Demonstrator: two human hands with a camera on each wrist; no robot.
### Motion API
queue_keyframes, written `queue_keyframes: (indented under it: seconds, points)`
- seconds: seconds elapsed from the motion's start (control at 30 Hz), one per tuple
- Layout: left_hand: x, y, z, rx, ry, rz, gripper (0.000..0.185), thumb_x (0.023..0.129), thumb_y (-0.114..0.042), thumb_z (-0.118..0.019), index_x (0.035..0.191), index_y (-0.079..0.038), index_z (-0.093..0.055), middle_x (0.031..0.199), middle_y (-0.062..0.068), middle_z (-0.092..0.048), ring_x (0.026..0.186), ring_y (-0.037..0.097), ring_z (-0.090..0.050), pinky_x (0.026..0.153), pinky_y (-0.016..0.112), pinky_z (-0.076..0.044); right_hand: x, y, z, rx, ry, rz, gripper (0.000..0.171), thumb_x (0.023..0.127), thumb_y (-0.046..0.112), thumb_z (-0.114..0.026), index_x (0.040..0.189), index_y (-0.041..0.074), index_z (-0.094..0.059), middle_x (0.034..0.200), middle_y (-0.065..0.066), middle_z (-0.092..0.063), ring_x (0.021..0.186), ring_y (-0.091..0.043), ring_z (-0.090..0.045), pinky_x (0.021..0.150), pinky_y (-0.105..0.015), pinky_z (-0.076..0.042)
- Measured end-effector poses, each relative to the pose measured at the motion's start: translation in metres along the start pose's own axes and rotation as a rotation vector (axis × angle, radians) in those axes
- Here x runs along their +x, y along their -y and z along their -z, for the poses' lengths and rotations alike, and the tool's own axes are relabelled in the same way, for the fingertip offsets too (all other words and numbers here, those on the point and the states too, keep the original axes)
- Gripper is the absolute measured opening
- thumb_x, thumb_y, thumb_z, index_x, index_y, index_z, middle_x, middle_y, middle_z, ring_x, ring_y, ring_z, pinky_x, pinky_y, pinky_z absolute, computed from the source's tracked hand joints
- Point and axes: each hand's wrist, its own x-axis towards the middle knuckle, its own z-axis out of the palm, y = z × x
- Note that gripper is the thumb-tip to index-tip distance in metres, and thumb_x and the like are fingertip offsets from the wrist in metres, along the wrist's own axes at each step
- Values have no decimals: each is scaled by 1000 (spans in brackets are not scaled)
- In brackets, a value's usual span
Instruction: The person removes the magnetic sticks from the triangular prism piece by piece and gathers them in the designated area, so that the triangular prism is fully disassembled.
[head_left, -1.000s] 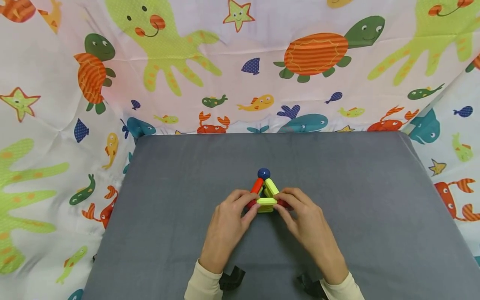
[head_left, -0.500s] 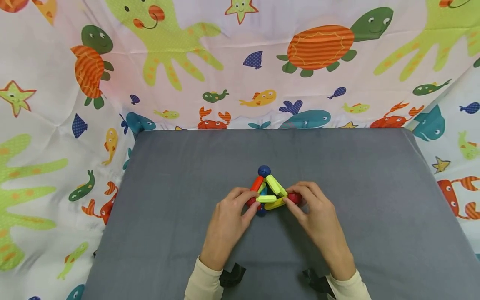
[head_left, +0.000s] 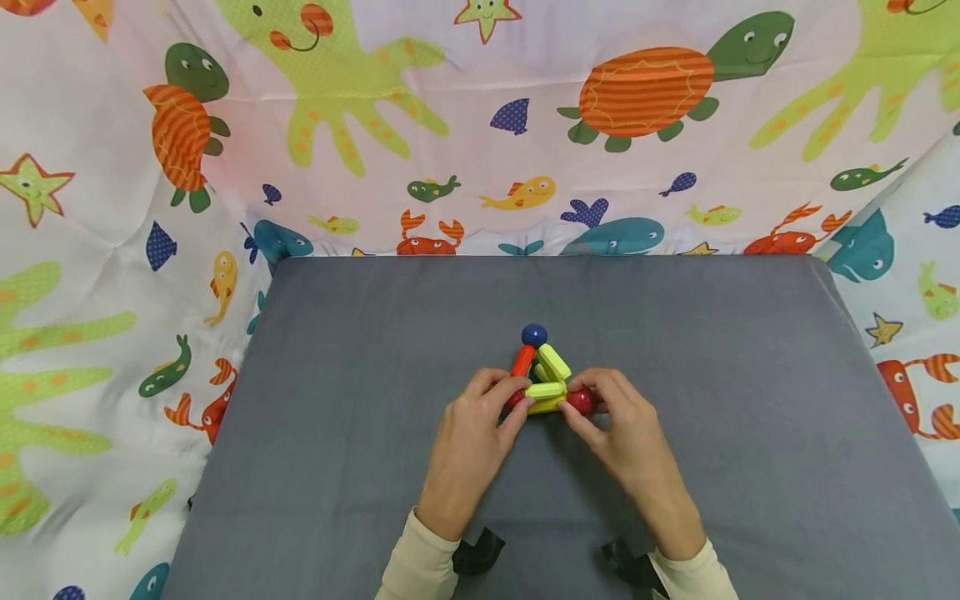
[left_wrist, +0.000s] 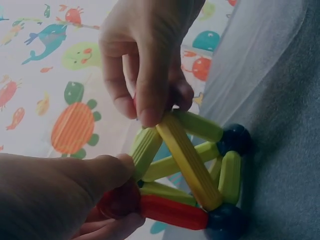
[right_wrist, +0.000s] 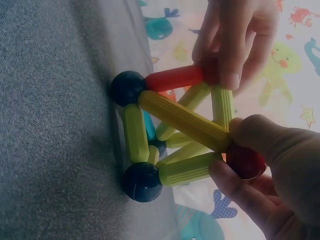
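A frame of short ridged rods and balls, like a magnetic building set, stands on the grey table between both hands. My left hand (head_left: 468, 442) pinches a red ball (right_wrist: 211, 69) at its left upper corner. At the right corner, my right hand (head_left: 633, 437) pinches another red ball (right_wrist: 245, 161) between thumb and fingers. A light green rod (head_left: 546, 390) spans between these balls; its right end is partly hidden by the right thumb. A yellow rod (right_wrist: 185, 120) slants from the right red ball to a blue ball (right_wrist: 128, 88). A red rod (left_wrist: 172, 212) joins the left red ball.
The grey cloth-covered table (head_left: 360, 333) extends around the frame. Behind it hangs a white curtain (head_left: 465, 108) printed with sea animals. A dark strap (head_left: 477, 552) sits at the left wrist, and another strap (head_left: 630, 567) at the right.
My right hand moved right with its red ball, opening a gap at the light green rod's end, then came back slightly left, narrowing it. My left hand kept its grip.
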Motion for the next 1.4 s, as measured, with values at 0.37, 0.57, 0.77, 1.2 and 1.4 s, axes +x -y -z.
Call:
queue_keyframes:
  seconds: [0.37,0.57,0.77,1.2,1.4]
  points:
    - [1,2,-3,-19,-7,6,27,93,-20,-85,119,-19,-78,114,1,-67,88,14,-72,79,31,-63,-2,-3,1,69,26,-27,38,81,-6,-89,108,6,-65,113,-5,-65,87,-10,-66,80,-12,-55]
    - [2,1,-2,-23,-2,11,28,94,-20,-84,121,-19,-78,114,0,-66,87,13,-71,78,30,-62,-2,-3,1,75,50,4,34,83,-4,-84,108,5,-63,113,-6,-64,86,-11,-64,83,-9,-52]
    - [0,2,-2,-22,-7,0,28,93,-19,-85,120,-18,-78,114,1,-67,86,14,-71,76,30,-62,-3,-1,-2,18,14,49,36,80,-9,-83,104,4,-60,97,-2,-63,80,-10,-59,73,-16,-49]
    - [2,8,7,-51,5,7,26,93,-17,-85,118,-17,-79,117,-1,-67,93,15,-71,78,33,-62,-7,-14,18,-85,44,39,44,77,-5,-92,116,5,-74,102,-4,-72,79,-10,-61,71,-20,-51]
    - [2,7,8,-40,31,6,26,94,-20,-84,119,-17,-78,118,0,-67,94,16,-72,81,33,-62,-8,-7,7,-76,142,-8,44,79,6,-94,119,5,-76,98,-3,-71,78,-10,-59,67,-24,-54]
